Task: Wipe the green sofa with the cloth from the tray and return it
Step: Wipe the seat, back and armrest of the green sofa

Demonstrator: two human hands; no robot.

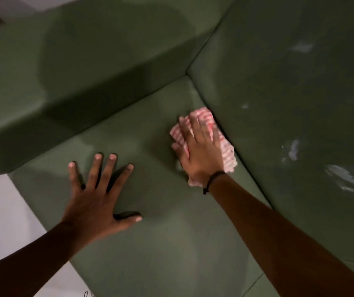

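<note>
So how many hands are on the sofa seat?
2: left hand spread flat on the bare seat cushion, right hand pressing the striped cloth beside the backrest. None hidden.

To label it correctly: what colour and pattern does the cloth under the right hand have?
The cloth is white with pink-red stripes, best seen in the head view.

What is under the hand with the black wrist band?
A pink-and-white striped cloth, pressed flat on the green sofa seat by the right hand. Its edges stick out around the hand; its middle, and the seat beneath it, are covered.
</note>
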